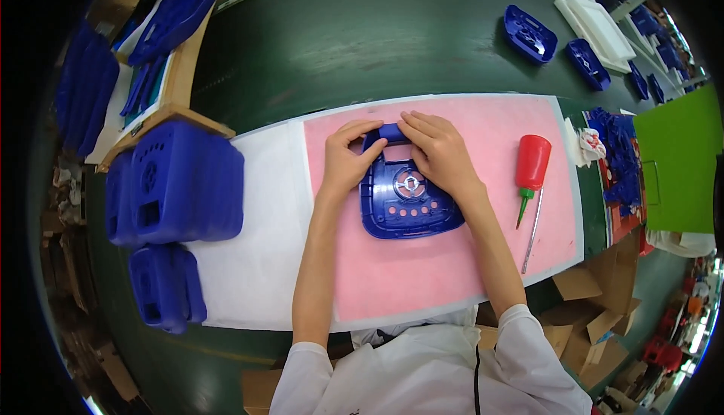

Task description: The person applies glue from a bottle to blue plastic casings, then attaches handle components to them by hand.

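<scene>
A blue moulded plastic panel, with a round pattern of slots, a row of small holes and a rectangular opening, lies on the pink sheet in front of me. At its far left corner, my left hand grips the rim between thumb and fingers. My right hand is closed over the far right edge, its fingertips near a blue strip across the top; part of the panel is hidden beneath it. Right of the panel lie a red squeeze bottle with a green nozzle and a thin metal rod.
Stacked blue plastic housings stand at the left, beside a wooden-edged rack holding more blue parts. Blue trays lie on the green table at the far right. Blue scraps and a green panel are at right; cardboard boxes sit below.
</scene>
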Demonstrator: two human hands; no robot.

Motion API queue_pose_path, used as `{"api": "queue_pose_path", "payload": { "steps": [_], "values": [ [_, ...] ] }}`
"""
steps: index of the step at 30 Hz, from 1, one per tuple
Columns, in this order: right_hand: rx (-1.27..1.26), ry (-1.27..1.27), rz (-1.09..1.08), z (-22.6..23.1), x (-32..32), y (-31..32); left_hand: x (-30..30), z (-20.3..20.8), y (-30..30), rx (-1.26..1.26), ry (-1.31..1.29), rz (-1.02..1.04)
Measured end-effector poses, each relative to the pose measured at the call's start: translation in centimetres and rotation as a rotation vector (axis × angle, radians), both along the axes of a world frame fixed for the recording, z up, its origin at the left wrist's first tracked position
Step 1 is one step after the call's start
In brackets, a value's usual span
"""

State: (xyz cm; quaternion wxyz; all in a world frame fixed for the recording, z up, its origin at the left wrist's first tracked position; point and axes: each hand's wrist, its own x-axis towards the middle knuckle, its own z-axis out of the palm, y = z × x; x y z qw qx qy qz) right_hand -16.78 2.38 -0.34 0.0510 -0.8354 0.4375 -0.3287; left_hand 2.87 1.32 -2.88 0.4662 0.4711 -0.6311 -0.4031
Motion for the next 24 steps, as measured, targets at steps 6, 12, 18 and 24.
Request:
{"api": "queue_pose_path", "payload": {
  "steps": [6, 12, 18, 24],
  "values": [
    [0.045, -0.041, -0.006, 0.0, -0.1, 0.2, -0.1, 0.1, 0.0, 0.021, 0.007, -0.015],
    [0.043, -0.004, -0.028, -0.3, -0.1, 0.2, -0.1, -0.2, 0.0, 0.034, -0.007, -0.005],
    [0.036, 0.052, -0.020, 0.1, -0.5, 0.0, -0.3, -0.4, -0.2, 0.029, 0.006, -0.023],
    [-0.080, 0.027, -0.123, 6.6, 1.6, 1.7, 0.2, -1.0, 0.0, -0.007, 0.039, 0.013]
  ]
}}
